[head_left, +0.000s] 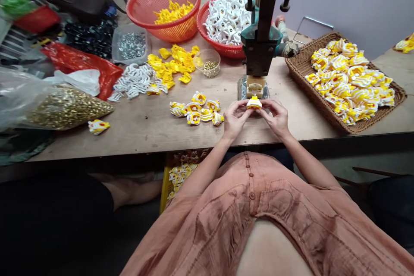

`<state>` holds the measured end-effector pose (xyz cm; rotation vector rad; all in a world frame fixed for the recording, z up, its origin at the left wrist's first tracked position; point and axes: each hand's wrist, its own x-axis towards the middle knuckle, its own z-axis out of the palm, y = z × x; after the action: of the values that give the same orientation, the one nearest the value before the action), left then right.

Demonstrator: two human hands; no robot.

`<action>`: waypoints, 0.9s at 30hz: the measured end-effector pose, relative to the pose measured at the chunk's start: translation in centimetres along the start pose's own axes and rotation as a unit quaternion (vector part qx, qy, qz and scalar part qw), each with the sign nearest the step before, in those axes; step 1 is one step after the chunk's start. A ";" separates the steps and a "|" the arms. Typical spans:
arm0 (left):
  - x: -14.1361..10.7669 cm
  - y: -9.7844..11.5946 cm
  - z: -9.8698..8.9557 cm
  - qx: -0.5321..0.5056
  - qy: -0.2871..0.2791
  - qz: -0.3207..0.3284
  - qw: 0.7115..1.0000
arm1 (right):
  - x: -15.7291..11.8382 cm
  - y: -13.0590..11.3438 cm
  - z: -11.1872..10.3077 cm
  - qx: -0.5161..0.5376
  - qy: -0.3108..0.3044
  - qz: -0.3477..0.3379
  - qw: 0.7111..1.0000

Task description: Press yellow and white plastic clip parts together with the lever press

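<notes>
Head camera showed the left hand [235, 120] and right hand [275, 118] jointly grasping one small yellow-and-white striped plastic piece [254, 102] by its opposite ends, near the front edge of the wooden tabletop [145, 131], just before the dark green metal press [261, 47]. Beside the left hand, near that edge, lay a cluster of similar striped pieces [206, 114]. Toward the tabletop's right end, a brown woven rectangular basket [297, 67] held a heap of them; toward the back edge stood two round red mesh baskets [137, 10], one with plain yellow parts [174, 13], the other with white parts [228, 15].
</notes>
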<state>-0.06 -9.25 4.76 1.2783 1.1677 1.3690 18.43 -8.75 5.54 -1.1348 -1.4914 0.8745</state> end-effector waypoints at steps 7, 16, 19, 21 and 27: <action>4.2 -1.4 1.4 0.143 0.079 0.098 0.982 | 3.1 3.1 1.5 -0.157 0.093 -0.043 0.982; 5.7 -2.8 1.7 0.127 0.104 0.110 0.980 | 4.7 5.1 2.4 -0.113 0.149 -0.076 0.979; 5.6 -2.8 1.5 0.132 0.098 0.119 0.979 | 4.3 5.1 2.5 -0.099 0.140 -0.072 0.982; 6.0 -3.2 1.5 0.140 0.100 0.128 0.977 | 4.3 5.3 2.8 -0.096 0.143 -0.063 0.983; 7.6 -4.6 1.4 0.176 0.090 0.147 0.969 | 5.5 6.4 3.0 -0.132 0.160 -0.033 0.978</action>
<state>0.91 -1.00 1.31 1.6572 1.4360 1.5652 16.66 -1.56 0.52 -1.3405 -1.3916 0.4282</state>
